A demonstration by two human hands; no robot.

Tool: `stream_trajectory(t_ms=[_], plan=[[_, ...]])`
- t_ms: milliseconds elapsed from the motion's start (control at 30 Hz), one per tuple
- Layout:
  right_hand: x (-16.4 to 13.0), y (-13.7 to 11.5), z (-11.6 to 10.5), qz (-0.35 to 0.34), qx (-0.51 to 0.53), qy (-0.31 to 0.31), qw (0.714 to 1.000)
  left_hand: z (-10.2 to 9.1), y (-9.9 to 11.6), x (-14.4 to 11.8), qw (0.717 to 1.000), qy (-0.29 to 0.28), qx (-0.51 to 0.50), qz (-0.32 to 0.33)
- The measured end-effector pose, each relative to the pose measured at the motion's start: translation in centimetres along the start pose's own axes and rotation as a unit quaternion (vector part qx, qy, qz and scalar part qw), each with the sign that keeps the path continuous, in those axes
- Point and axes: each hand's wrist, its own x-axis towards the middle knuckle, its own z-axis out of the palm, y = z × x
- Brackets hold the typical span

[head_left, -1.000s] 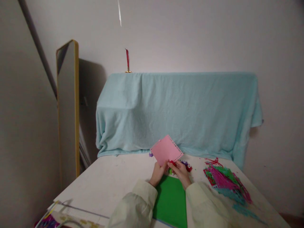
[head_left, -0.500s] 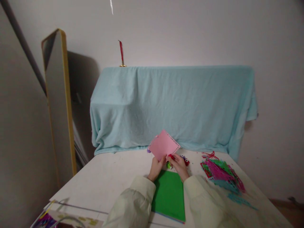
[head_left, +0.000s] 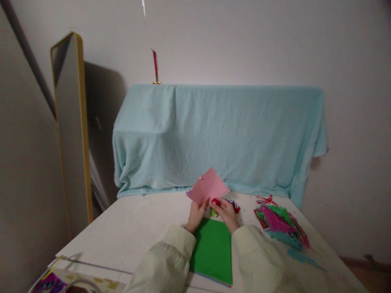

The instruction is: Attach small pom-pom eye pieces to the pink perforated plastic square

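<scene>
Fingers of the left hand (head_left: pixel 195 215) pinch a pink sheet (head_left: pixel 208 187); right hand (head_left: pixel 225 211) grips a red punch (head_left: pixel 216 201).

On the worktop (head_left: pixel 128 232) a sheet stack (head_left: pixel 212 252) lies near, between the sleeves; a paper card (head_left: pixel 208 187) is held just beyond it; cut-paper scraps (head_left: pixel 279 224) lie right; the draped cloth (head_left: pixel 214 134) stands far behind — a mirror (head_left: pixel 71 122) leans far left.

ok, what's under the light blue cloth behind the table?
Cannot tell: the light blue cloth drapes a long boxy shape fully, down to the table. Only a red ribbon on a gold base shows above its top edge.
</scene>
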Motion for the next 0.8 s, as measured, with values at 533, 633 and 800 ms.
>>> stream_trajectory(t_ms=[533,633,800], plan=[[0.3,0.14,-0.19,-0.011,-0.015,0.068,0.997,-0.08,0.89,-0.09,0.999,-0.005,-0.017,-0.026],[0.21,-0.1,-0.13,-0.009,-0.012,0.082,0.997,-0.07,0.87,-0.09,0.999,0.005,-0.021,-0.031],[0.13,-0.38,-0.18,-0.024,0.011,0.076,0.997,-0.36,0.76,0.02,0.998,0.023,-0.036,-0.047]])
